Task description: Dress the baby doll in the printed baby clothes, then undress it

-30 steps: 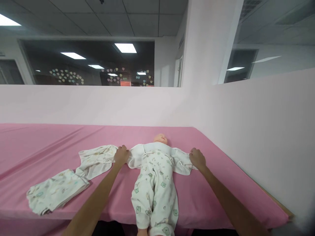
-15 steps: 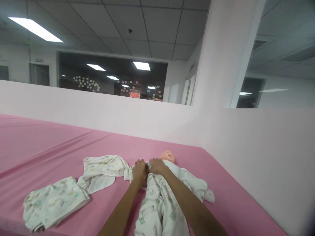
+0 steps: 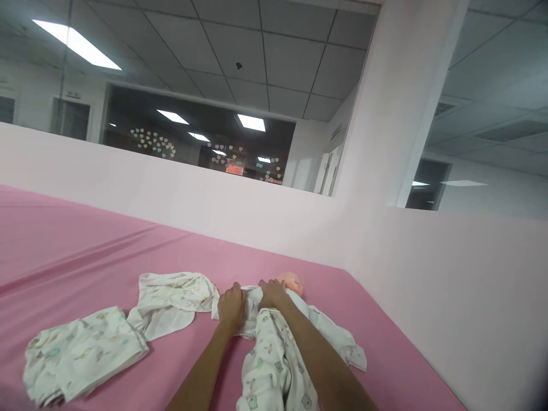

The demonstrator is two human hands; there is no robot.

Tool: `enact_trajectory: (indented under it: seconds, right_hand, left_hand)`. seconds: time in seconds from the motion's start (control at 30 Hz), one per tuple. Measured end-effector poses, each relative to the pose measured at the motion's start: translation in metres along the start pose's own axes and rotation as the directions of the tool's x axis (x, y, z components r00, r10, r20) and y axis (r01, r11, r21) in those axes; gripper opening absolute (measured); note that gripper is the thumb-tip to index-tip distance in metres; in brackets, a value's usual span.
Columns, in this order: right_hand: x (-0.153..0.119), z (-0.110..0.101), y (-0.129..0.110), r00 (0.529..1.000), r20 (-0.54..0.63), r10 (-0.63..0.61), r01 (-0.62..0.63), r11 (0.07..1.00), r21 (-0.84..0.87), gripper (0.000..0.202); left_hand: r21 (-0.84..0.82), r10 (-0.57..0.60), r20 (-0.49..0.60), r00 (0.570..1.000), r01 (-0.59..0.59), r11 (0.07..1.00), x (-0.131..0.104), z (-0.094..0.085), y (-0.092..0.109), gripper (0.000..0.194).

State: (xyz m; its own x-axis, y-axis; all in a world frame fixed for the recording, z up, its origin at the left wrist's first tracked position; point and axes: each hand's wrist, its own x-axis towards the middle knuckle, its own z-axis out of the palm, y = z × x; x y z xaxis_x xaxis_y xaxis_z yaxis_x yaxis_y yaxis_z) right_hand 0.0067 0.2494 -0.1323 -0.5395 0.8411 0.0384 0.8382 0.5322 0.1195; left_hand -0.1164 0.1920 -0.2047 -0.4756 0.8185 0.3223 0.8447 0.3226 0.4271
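A baby doll lies on its back on the pink-covered surface, its bare head (image 3: 291, 283) pointing away from me. White patterned pants (image 3: 268, 354) cover its legs, and a white baby shirt (image 3: 250, 297) is spread under and beside its upper body. My left hand (image 3: 232, 308) is closed on the shirt's left part, near the sleeve. Over the doll's chest, my right hand (image 3: 272, 293) has its fingers curled on the shirt at the neck side; its fingertips are partly hidden. The shirt's other sleeve (image 3: 356, 358) stretches out to the right.
A folded patterned cloth (image 3: 85, 351) lies at the left on the pink sheet (image 3: 171, 371). Beside it is a crumpled white cloth (image 3: 175, 297). A white wall (image 3: 205, 200) with windows borders the far side and the right.
My left hand has moved left, away from my right hand, and more white shirt shows between them. My right hand stays at the doll's chest. The view has tilted slightly.
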Motion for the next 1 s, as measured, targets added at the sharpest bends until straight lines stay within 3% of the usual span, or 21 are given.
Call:
enact_trajectory:
  seconds: [0.23,0.37,0.67,1.0]
  right_hand:
    - [-0.019,-0.019,0.045,0.997,-0.08,-0.008,0.017,0.993,0.117,0.043]
    - [-0.026,-0.021,0.054,0.991,-0.129,0.015,0.008,0.985,0.175,0.036]
    - [-0.03,-0.025,0.05,0.988,-0.142,0.064,-0.032,0.976,0.217,0.042]
    - [-0.02,-0.009,0.011,0.988,-0.145,0.056,-0.028,0.982,0.188,0.041]
  left_hand:
    - [-0.042,-0.063,0.064,0.996,0.066,0.997,0.006,0.008,-0.019,0.024]
    - [-0.05,-0.066,0.081,0.995,0.07,0.996,0.007,0.011,-0.022,0.026]
    - [-0.072,-0.017,0.123,0.992,0.026,0.997,0.012,0.015,-0.024,0.034]
    - [0.045,0.217,0.159,0.963,-0.227,0.973,-0.009,0.021,0.006,0.044]
